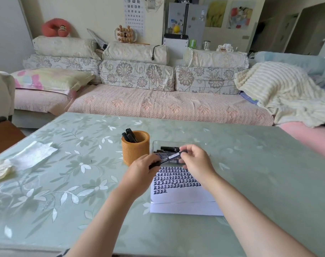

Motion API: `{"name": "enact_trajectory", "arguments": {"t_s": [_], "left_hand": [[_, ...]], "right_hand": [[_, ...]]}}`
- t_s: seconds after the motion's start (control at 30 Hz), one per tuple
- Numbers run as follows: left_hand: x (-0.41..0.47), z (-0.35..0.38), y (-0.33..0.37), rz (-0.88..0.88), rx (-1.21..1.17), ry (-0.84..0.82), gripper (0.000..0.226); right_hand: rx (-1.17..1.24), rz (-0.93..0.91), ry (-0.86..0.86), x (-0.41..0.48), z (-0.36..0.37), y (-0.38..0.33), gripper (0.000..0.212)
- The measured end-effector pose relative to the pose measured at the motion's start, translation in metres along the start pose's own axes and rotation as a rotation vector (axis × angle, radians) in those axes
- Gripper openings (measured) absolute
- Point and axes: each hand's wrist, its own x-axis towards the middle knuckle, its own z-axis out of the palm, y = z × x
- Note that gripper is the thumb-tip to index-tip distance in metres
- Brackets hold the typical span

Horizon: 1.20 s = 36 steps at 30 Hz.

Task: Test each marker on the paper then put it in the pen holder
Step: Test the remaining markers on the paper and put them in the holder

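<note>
Hands: you are gripping the marker (170,157) at both ends, left hand (141,175) curled round its near-left end, right hand (197,160) pinching the far-right end, probably working the cap.
Marker: you are holding it slanted just over the paper's (184,201) far edge, handy for testing.
Holder (135,152): it is standing left of the tray (154,145), seemingly keeping finished markers (129,135) apart from untested ones.
</note>
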Motion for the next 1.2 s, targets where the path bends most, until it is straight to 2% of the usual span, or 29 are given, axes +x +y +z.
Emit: {"name": "enact_trajectory", "arguments": {"t_s": [0.1, 0.17, 0.23, 0.33, 0.37, 0.5, 0.63, 0.73, 0.8, 0.83, 0.9, 1.0, 1.1, 1.2], "left_hand": [[-0.005, -0.001, 0.003, 0.024, -0.002, -0.043, 0.02], [-0.009, 0.0, 0.008, 0.064, -0.021, -0.072, 0.022], [-0.013, 0.001, 0.011, 0.106, -0.037, -0.086, 0.023], [-0.018, 0.002, 0.013, 0.141, -0.021, -0.082, 0.021], [-0.019, 0.002, 0.014, 0.152, -0.007, -0.073, 0.021], [-0.023, 0.004, 0.014, 0.241, 0.085, -0.079, 0.017], [-0.025, 0.008, 0.01, 0.293, 0.167, -0.068, 0.015], [-0.023, 0.009, 0.006, 0.321, 0.191, -0.052, 0.012], [-0.022, 0.009, 0.003, 0.368, 0.201, -0.084, 0.01], [-0.022, 0.01, 0.001, 0.376, 0.209, -0.115, 0.016], [-0.021, 0.012, -0.004, 0.346, 0.217, -0.166, 0.031], [-0.021, 0.016, -0.008, 0.235, 0.193, -0.218, 0.042], [-0.017, 0.011, -0.009, 0.097, 0.059, -0.287, 0.03], [-0.013, 0.006, -0.015, 0.043, -0.01, -0.337, 0.024]], "right_hand": [[-0.461, -0.263, -0.012, -0.008, -0.008, 0.01, 0.032], [-0.634, -0.461, -0.1, -0.016, -0.009, 0.017, 0.037], [-0.772, -0.526, -0.178, -0.026, -0.007, 0.02, 0.038], [-1.027, -0.585, -0.181, -0.034, -0.005, 0.024, 0.032], [-1.036, -0.569, -0.186, -0.035, -0.006, 0.024, 0.03], [-0.777, -0.332, -0.364, -0.043, -0.011, 0.023, 0.02], [-0.744, -0.306, -0.413, -0.047, -0.013, 0.025, 0.026], [-0.704, -0.274, -0.429, -0.045, -0.012, 0.03, 0.022], [-0.672, -0.242, -0.454, -0.043, -0.01, 0.034, 0.022], [-0.663, -0.239, -0.456, -0.041, -0.01, 0.037, 0.023], [-0.685, -0.299, -0.428, -0.035, -0.008, 0.042, 0.023], [-0.783, -0.511, -0.354, -0.026, -0.006, 0.05, 0.02], [-0.826, -0.732, -0.254, -0.022, -0.005, 0.049, 0.01], [-0.878, -0.814, -0.206, -0.018, -0.001, 0.052, 0.009]]}}
